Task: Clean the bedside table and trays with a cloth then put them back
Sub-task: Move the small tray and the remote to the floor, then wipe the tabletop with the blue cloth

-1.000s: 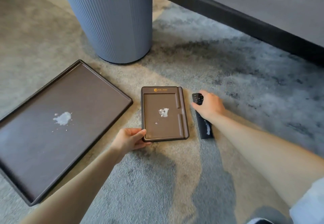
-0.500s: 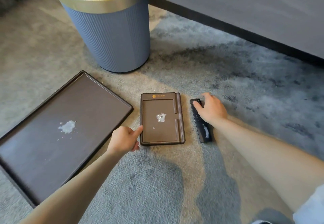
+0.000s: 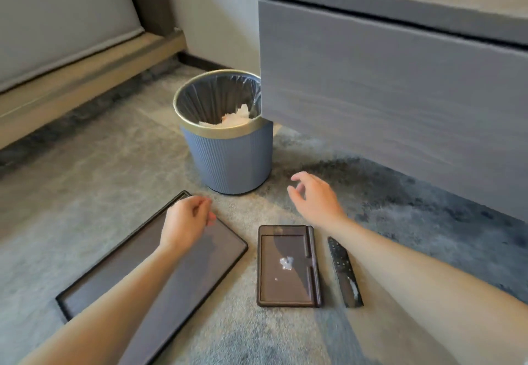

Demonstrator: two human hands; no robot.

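Note:
A large dark brown tray (image 3: pixel 197 273) lies on the carpet at the left. A small dark brown tray (image 3: pixel 285 284) with a white smear in its middle lies right of it. A black remote (image 3: pixel 344 272) with a white smear lies right of the small tray. My left hand (image 3: pixel 185 223) hovers over the large tray's far corner, fingers loosely curled, holding nothing. My right hand (image 3: pixel 315 197) is raised above the carpet beyond the small tray, fingers relaxed and empty. The grey bedside table (image 3: pixel 400 79) stands at the right, with a white smear on its top. No cloth is in view.
A blue ribbed waste bin (image 3: pixel 228 159) with a gold rim and a dark liner stands beyond the trays, against the bedside table's corner; white paper lies inside. A bed base runs along the far left. Grey patterned carpet covers the floor.
My left hand has let go of the small tray and my right hand has left the remote. Both hands have risen and the view has tilted up toward the bedside table.

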